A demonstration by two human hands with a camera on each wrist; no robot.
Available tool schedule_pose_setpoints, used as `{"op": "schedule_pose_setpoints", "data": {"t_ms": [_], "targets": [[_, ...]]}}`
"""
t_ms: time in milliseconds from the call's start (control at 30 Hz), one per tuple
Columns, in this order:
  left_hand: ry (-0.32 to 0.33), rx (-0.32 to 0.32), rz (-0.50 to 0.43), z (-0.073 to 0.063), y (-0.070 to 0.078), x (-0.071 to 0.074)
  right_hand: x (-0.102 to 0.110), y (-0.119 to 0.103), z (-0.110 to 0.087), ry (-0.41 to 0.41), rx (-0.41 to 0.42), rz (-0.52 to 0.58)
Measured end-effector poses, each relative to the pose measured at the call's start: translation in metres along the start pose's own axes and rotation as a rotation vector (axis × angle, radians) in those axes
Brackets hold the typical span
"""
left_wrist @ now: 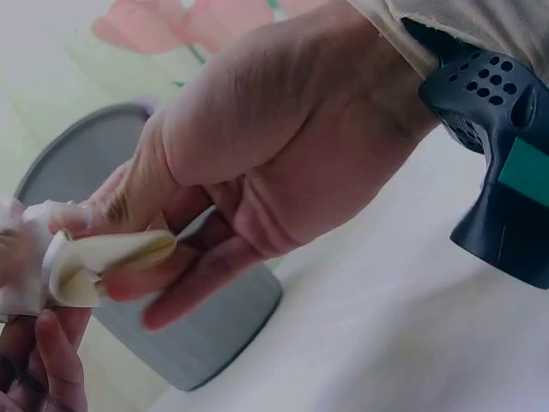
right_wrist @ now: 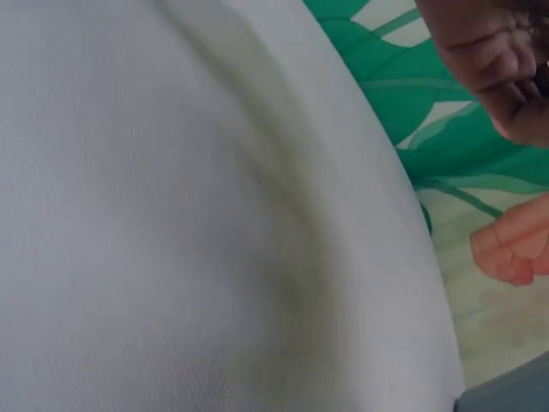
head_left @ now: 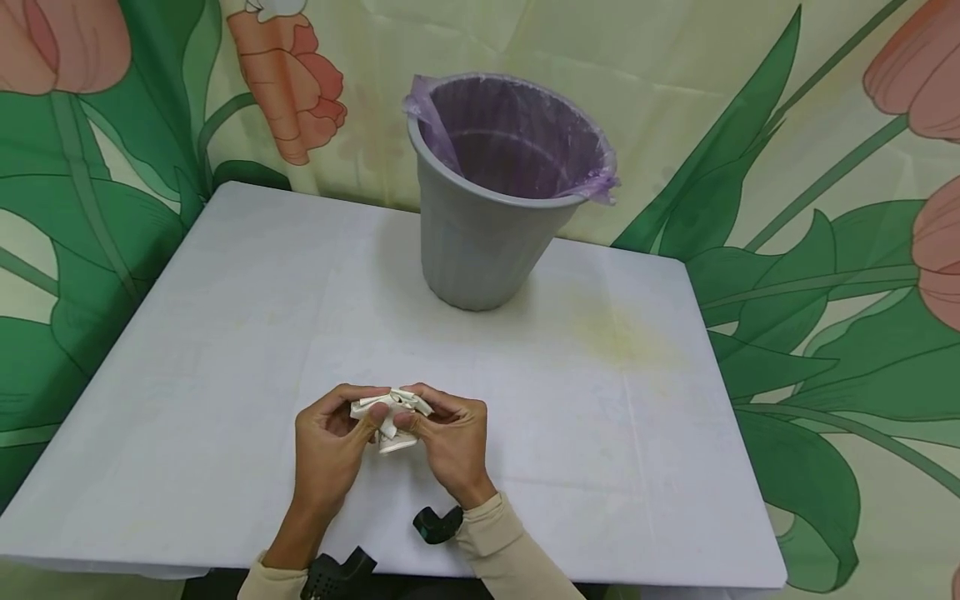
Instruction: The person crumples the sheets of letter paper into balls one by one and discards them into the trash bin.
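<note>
Both hands hold one crumpled white piece of paper (head_left: 390,407) low above the table, in front of the bin. My left hand (head_left: 327,450) pinches its left side between thumb and fingers, while my right hand (head_left: 459,442) pinches the right side. Folds stick out on top, and a flatter end hangs below the thumbs. Seen from the left wrist, the crumpled paper (left_wrist: 107,257) has a rolled, cream-coloured edge under the left thumb. The right wrist view catches only part of a hand (right_wrist: 506,77) in its upper right corner; the paper cannot be made out there.
A grey bin (head_left: 480,250) lined with a purple plastic bag (head_left: 517,142) stands at the back of the table (head_left: 225,333), which has a white cover. Behind hangs a cloth (head_left: 697,75) with flowers and leaves. Dark devices (head_left: 337,575) sit at both wrists.
</note>
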State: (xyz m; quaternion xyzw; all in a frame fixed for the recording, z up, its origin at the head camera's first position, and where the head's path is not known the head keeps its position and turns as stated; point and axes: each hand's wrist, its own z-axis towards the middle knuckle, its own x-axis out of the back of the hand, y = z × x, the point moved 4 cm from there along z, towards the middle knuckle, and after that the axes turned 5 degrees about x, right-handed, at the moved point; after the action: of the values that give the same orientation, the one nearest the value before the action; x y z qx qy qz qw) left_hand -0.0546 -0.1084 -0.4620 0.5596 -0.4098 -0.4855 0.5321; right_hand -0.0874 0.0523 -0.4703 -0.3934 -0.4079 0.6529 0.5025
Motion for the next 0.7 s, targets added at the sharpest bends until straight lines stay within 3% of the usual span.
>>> {"op": "schedule_pose_setpoints", "data": {"t_ms": [200,400,533,700], "targets": [[0.042,0.032,-0.008,0.0012,-0.0018,-0.0007,0.0057,-0.0026,0.0011,-0.043,0.002,-0.153],[0.061,-0.044,-0.034,0.0007,0.0038,-0.0020,0.0060,-0.0073,0.0010,-0.136,0.002,-0.280],[0.028,-0.084,-0.060,0.0009,0.0059,-0.0040,0.0038,-0.0088,0.0020,-0.193,0.040,-0.207],[0.016,-0.089,-0.058,0.0004,0.0057,-0.0072,0.0013,-0.0087,-0.0007,-0.129,0.078,-0.156]]}}
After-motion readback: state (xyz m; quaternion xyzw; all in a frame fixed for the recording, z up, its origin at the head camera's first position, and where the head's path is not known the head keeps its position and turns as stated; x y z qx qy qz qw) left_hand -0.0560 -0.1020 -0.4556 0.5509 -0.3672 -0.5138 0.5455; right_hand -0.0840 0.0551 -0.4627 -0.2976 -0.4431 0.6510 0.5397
